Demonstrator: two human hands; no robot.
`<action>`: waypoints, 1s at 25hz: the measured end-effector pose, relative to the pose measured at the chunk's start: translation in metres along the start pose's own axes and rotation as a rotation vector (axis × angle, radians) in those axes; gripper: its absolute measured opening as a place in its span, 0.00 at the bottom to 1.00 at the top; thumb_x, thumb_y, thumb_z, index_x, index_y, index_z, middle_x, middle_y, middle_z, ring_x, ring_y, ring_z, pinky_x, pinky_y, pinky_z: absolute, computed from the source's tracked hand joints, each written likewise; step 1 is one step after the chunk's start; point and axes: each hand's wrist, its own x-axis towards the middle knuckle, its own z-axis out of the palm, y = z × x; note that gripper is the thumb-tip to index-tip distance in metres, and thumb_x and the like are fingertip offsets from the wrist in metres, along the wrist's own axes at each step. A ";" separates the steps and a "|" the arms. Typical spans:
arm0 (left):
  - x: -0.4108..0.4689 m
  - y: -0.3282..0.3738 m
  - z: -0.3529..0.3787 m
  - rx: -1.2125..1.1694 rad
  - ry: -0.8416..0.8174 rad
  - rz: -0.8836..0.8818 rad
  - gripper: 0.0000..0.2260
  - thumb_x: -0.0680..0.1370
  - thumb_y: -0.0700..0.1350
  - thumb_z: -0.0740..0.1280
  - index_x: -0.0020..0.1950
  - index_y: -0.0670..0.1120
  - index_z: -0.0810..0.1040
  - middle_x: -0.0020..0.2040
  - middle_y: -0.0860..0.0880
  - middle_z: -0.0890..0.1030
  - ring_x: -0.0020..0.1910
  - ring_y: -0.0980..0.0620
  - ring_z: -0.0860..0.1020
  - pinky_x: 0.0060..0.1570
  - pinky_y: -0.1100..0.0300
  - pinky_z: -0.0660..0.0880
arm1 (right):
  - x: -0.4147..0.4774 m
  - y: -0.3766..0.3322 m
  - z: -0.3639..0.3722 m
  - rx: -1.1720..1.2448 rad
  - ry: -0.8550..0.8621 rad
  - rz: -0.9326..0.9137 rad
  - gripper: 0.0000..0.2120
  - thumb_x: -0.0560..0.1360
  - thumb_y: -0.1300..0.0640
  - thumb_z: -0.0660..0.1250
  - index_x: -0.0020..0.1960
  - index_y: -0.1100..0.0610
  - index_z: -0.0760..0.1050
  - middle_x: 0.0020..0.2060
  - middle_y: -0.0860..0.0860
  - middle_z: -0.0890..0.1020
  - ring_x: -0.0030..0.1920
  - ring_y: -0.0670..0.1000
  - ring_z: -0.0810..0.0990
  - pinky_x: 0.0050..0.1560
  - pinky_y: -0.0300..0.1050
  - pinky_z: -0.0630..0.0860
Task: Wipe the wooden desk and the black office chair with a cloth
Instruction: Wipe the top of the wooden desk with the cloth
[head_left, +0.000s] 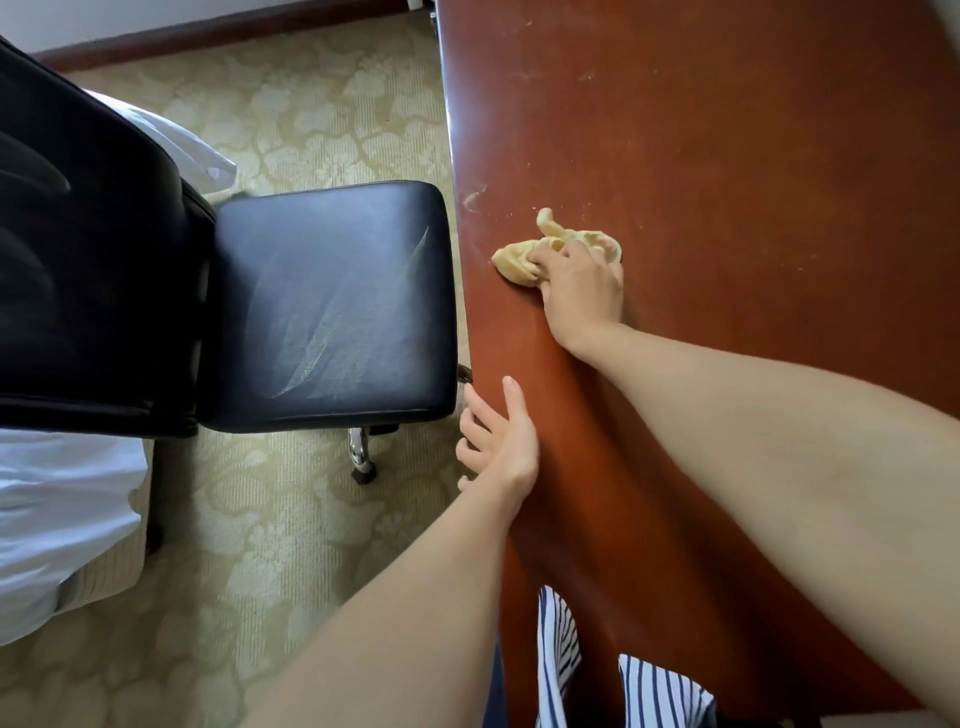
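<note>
A reddish-brown wooden desk (753, 156) fills the right side of the view, with pale smudges on its top near the left edge. My right hand (582, 286) grips a crumpled yellow cloth (524, 260) and presses it on the desk top close to that edge. My left hand (498, 441) rests on the desk's left edge, thumb on top and fingers straight down the side. The black office chair (322, 306) stands left of the desk, its seat showing dusty streaks and almost touching the desk edge.
Patterned beige carpet (291, 545) covers the floor. A bed with white sheets (57, 519) lies at the lower left, behind the chair's backrest (88, 234). A white plastic bag (182, 145) sits on the floor beyond the chair. A striped garment (644, 686) hangs at the bottom.
</note>
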 end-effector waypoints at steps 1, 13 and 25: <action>0.000 -0.001 0.000 -0.005 -0.015 0.001 0.27 0.78 0.66 0.45 0.76 0.61 0.49 0.76 0.57 0.56 0.72 0.50 0.57 0.71 0.48 0.51 | -0.006 0.001 0.002 0.028 0.001 -0.019 0.13 0.79 0.57 0.58 0.60 0.47 0.76 0.55 0.52 0.75 0.59 0.55 0.70 0.61 0.48 0.59; -0.002 -0.003 -0.022 -0.075 -0.239 0.111 0.29 0.79 0.66 0.43 0.77 0.57 0.45 0.78 0.52 0.49 0.75 0.46 0.51 0.73 0.47 0.48 | -0.135 0.009 0.004 0.044 -0.062 -0.229 0.15 0.76 0.59 0.64 0.60 0.47 0.78 0.51 0.51 0.77 0.55 0.54 0.73 0.57 0.48 0.62; -0.004 -0.049 -0.057 -0.422 -0.606 0.233 0.28 0.79 0.65 0.44 0.60 0.51 0.77 0.52 0.50 0.84 0.51 0.53 0.82 0.51 0.55 0.78 | -0.302 -0.012 0.012 0.153 0.001 -0.253 0.14 0.62 0.63 0.75 0.47 0.54 0.84 0.34 0.51 0.76 0.38 0.53 0.77 0.42 0.49 0.75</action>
